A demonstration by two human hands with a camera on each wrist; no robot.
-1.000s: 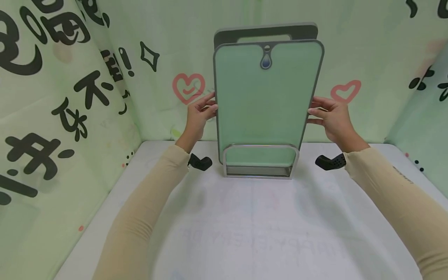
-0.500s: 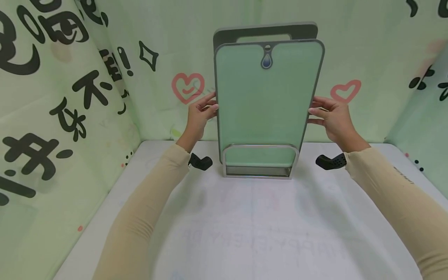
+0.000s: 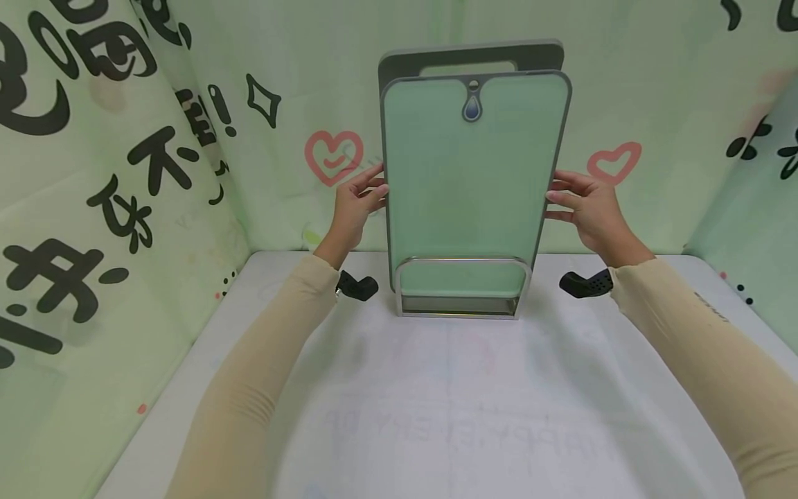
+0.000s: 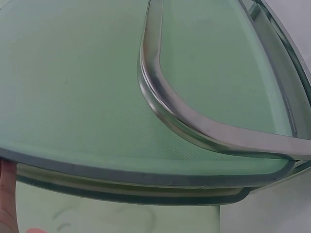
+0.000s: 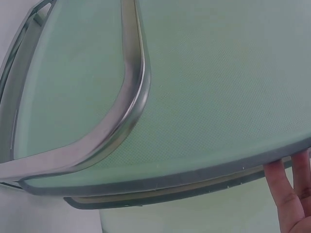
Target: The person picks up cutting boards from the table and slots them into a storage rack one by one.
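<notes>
A light green cutting board (image 3: 470, 173) with a grey rim stands upright in a silver metal rack (image 3: 461, 315). Near its top are a small hole and a drop-shaped mark. My left hand (image 3: 352, 211) holds the board's left edge, thumb toward the front and fingertips partly hidden behind. On the opposite edge, my right hand (image 3: 589, 211) holds it at about the same height. In the right wrist view, fingers (image 5: 286, 194) touch the rim from below. Only one finger (image 4: 7, 194) shows at the left wrist view's margin.
A second, dark grey board (image 3: 399, 66) with a handle slot stands close behind the green one and rises above it. The rack rests on a white table (image 3: 449, 402). Green printed cloth (image 3: 280, 187) hangs behind and on both sides.
The green board's right edge and my right hand have shifted slightly to the left. My left hand keeps nearly the same place on the board.
</notes>
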